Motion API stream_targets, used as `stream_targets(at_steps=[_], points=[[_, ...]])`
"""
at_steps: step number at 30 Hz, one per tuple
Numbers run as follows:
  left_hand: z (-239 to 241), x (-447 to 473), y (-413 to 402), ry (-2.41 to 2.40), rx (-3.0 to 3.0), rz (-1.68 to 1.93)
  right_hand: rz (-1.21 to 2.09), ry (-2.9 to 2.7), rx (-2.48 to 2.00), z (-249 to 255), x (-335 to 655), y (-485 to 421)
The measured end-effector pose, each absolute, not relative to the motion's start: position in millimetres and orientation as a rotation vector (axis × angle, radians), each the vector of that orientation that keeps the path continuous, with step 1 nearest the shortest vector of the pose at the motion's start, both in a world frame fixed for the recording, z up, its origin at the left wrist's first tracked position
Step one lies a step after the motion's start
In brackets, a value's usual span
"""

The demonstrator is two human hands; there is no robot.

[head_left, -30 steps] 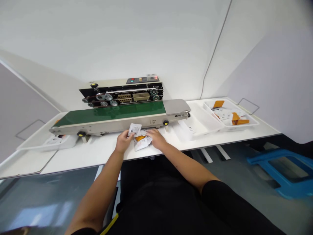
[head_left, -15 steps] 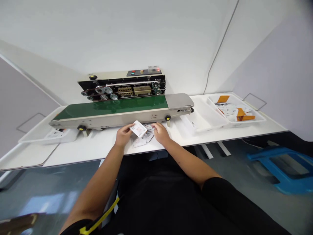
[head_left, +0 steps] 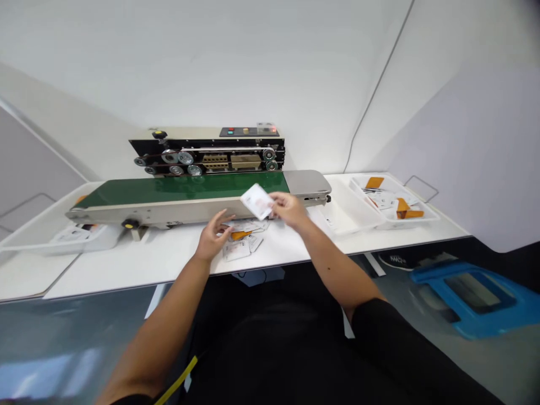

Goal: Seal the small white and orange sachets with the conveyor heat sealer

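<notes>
- While a band sealer (head_left: 206,154) with a green conveyor belt (head_left: 185,185) stands on a white bench (head_left: 126,264), the person's right hand (head_left: 287,209) pinches a white sachet (head_left: 257,201) tightly between thumb and fingers, just above the belt's front edge.
- The left hand (head_left: 215,236), open wide with fingers spread, hovers in front of the sealer, beside a loose pile of sachets (head_left: 242,239).
- The sachet looks light, thin and soft, perhaps slippery; an edge or corner seems the surest hold.
- Right of the sealer, a white tray (head_left: 422,215) holds further sachets and orange pieces (head_left: 404,209).
</notes>
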State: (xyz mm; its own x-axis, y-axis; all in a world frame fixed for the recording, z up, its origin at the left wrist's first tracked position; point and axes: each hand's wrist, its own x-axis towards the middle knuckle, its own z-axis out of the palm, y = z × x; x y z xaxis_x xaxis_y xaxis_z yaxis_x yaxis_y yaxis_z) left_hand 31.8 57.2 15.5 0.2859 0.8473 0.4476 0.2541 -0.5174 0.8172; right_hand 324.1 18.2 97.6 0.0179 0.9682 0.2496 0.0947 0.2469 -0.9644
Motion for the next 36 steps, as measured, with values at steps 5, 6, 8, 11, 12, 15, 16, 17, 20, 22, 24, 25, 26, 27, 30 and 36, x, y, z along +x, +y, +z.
stream_targets(at_steps=[5,6,8,11,12,15,16,17,20,22,24,25,26,27,30,36], points=[[18,32,59,0.975,1.976,1.206,0.658,-0.908,-1.189,156,378,70],[18,31,59,0.979,1.990,1.197,0.662,-0.875,-1.221,160,383,81],[18,30,61,0.987,2.015,1.186,0.734,-0.854,-1.273,163,384,102],[16,28,63,0.993,2.027,1.180,0.851,-0.847,-1.344,163,373,127],[15,28,64,0.995,2.027,1.179,0.876,-0.855,-1.366,163,369,133],[14,27,66,1.018,2.065,1.172,0.887,-0.915,-1.414,166,361,138],[15,27,66,1.031,2.101,1.166,0.800,-0.965,-1.426,166,359,134],[16,27,67,1.045,2.153,1.156,0.656,-1.026,-1.434,164,357,127],[21,29,68,1.029,2.363,1.077,0.146,-1.240,-1.362,145,336,90],[22,32,68,0.993,2.483,1.005,0.066,-1.452,-1.256,119,310,62],[21,35,68,0.960,2.561,0.948,0.107,-1.739,-1.162,85,280,39],[20,36,68,0.947,2.586,0.928,0.120,-1.838,-1.153,68,268,32],[18,38,68,0.935,2.607,0.905,0.140,-1.918,-1.159,53,257,26],[15,39,68,0.929,2.622,0.881,0.157,-1.973,-1.171,39,249,24],[7,41,69,0.963,2.650,0.808,0.193,-2.028,-1.190,15,242,25],[-4,36,76,1.083,2.490,0.982,0.268,-1.999,-1.229,11,254,34]])
